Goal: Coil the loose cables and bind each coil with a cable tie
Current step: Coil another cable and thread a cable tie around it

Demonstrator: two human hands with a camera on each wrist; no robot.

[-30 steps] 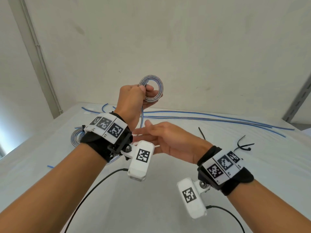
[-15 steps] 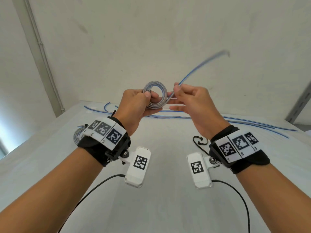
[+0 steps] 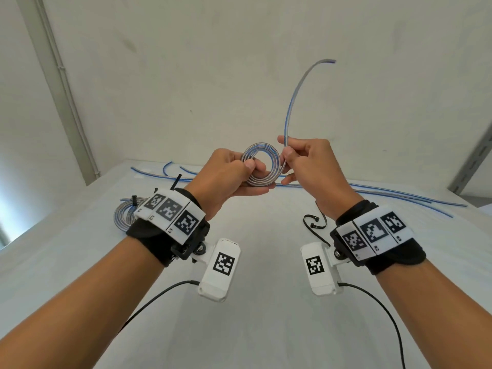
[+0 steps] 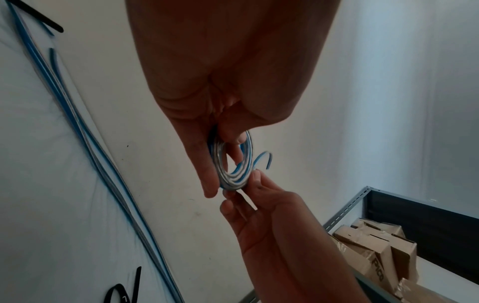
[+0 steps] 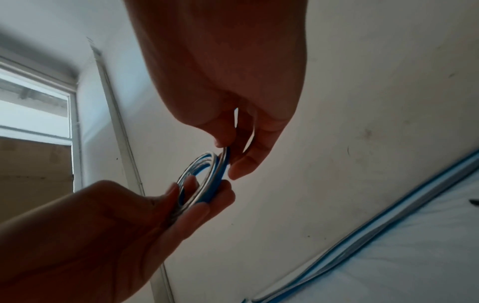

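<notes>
While the left hand (image 3: 229,174) grips the coil (image 3: 262,166), the right hand (image 3: 308,166) pinches its tail (image 3: 292,102).

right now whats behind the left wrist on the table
A bound cable coil lies flat on the table with a black cable tie on it. The left hand's wristband covers the coil's right part, so how the tie closes cannot be seen.

Blue-and-silver cable coil (image 3: 262,164): several flat turns, standing upright in mid-air above the table's centre, its free tail (image 3: 294,102) arcing up and to the right. Finished coil (image 3: 125,215): lying flat at near left, carrying a black tie. Loose cables (image 3: 399,194): stretching along the far edge. Black cable ties (image 3: 314,225): lying at near right.
</notes>
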